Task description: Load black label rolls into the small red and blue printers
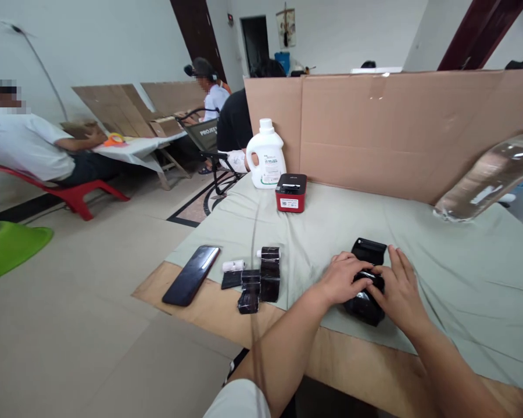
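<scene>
Both hands rest on a small black printer (366, 290) lying near the front edge of the cloth-covered surface (462, 273), its lid flipped open away from the person. The left hand (342, 277) curls over its left side, the right hand (398, 287) lies flat on its right; each grip touches the body, neither clamped round it. Black rolls (261, 278) lie well left, nearer the left hand, beside a phone (192, 274).

Black printer (366, 284), red-black printer (290, 193), pale green cloth (440, 255)
</scene>
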### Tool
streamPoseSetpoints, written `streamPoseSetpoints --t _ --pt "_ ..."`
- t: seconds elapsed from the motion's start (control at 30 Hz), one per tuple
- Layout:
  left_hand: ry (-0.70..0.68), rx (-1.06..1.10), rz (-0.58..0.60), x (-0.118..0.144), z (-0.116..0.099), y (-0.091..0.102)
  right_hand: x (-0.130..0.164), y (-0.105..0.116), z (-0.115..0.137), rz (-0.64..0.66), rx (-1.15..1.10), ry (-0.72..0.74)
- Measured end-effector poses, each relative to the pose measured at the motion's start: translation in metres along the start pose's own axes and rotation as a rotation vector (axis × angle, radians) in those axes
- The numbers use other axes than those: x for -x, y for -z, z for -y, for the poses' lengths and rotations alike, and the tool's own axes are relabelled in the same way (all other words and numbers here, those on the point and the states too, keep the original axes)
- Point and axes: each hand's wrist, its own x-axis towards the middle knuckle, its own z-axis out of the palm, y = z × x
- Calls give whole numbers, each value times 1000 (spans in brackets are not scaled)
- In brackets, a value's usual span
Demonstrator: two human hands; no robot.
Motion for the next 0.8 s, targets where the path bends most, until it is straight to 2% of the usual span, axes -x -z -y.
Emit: streamPoseSetpoints --t 0.13,0.3,0.4,0.53,0.63,0.73,0.8 --pt "1 194 -37 -1 0 3 1 4 2 -16 -22 21" --pt "-1 325 28 0 -6 9 4 10 4 -36 -74 -27" --pt "35 377 58 0 -11 7 7 17 11 -27 -169 -214" --pt "112 401 120 0 -15 2 14 31 11 79 -326 -526" --pt "131 260 133 2 -16 3 33 42 -18 135 -366 -688" --pt "158 123 111 5 -17 6 69 50 -71 219 -271 -846" --pt "172 69 112 5 -17 5 93 55 -106 240 -153 -845"
